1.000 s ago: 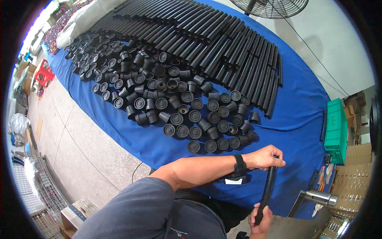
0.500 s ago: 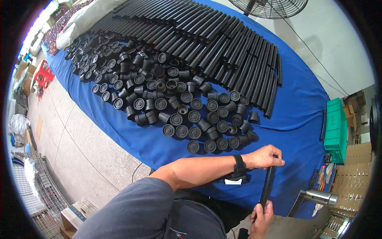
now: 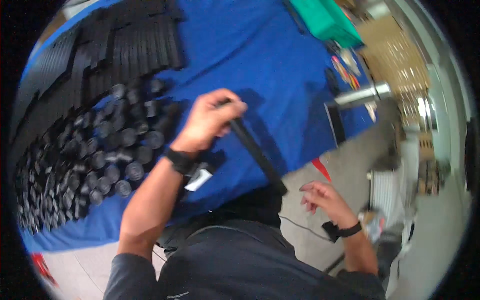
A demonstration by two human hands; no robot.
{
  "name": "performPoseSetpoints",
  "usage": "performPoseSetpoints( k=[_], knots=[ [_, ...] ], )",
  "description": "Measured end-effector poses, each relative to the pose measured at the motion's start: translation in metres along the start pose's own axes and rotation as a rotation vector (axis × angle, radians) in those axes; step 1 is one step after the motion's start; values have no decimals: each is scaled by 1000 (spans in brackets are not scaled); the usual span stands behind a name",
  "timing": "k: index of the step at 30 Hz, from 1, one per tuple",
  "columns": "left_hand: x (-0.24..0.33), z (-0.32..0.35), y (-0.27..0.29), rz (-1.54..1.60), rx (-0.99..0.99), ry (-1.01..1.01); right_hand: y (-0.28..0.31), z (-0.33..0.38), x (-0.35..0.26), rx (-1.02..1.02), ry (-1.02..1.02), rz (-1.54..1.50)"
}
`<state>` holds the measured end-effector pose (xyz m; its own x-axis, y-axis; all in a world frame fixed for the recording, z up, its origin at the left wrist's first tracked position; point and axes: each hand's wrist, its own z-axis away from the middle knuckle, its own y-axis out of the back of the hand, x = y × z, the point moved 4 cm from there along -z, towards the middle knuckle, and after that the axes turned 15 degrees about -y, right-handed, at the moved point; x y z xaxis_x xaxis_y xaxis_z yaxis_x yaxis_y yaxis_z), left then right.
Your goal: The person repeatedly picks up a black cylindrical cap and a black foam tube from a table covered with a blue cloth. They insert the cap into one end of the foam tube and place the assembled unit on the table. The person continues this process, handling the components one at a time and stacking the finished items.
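Note:
My left hand (image 3: 210,120) grips the upper end of a black tube (image 3: 257,155) over the near part of the blue-covered table. From there the tube slants down to the right, its lower end by my waist. My right hand (image 3: 327,202) is off to the right of that lower end, apart from it. Its fingers are loosely bent and spread, with nothing in them. Many round black end caps (image 3: 112,172) lie in a loose heap left of my left hand. Beyond them are rows of similar black tubes (image 3: 92,52). Motion blurs the picture.
A green crate (image 3: 325,20) stands at the table's far right. A metal cylinder on a bracket (image 3: 362,95) juts out at the right edge, near some colourful slim tools (image 3: 345,72). Stacked cardboard (image 3: 397,50) is beyond. A small white piece (image 3: 199,180) lies by my left wrist.
The view has swung to the right. My right hand has let go of the tube's lower end and moved away to the right. My left hand still holds the upper end.

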<state>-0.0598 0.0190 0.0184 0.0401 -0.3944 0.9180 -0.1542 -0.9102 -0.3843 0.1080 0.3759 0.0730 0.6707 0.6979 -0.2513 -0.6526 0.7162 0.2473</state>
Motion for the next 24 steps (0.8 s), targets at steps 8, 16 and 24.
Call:
performPoseSetpoints(
  k=[8, 16, 24],
  knots=[
    [-16, -4, -21, 53, -38, -28, 144, 134, 116, 487, -254, -42],
    [-13, 0, -6, -54, 23, -44, 172, 149, -125, 652, 442, -12],
    [-15, -12, -5, 129, 67, -77, 27, -39, -199, 240, 709, 696]
  ],
)
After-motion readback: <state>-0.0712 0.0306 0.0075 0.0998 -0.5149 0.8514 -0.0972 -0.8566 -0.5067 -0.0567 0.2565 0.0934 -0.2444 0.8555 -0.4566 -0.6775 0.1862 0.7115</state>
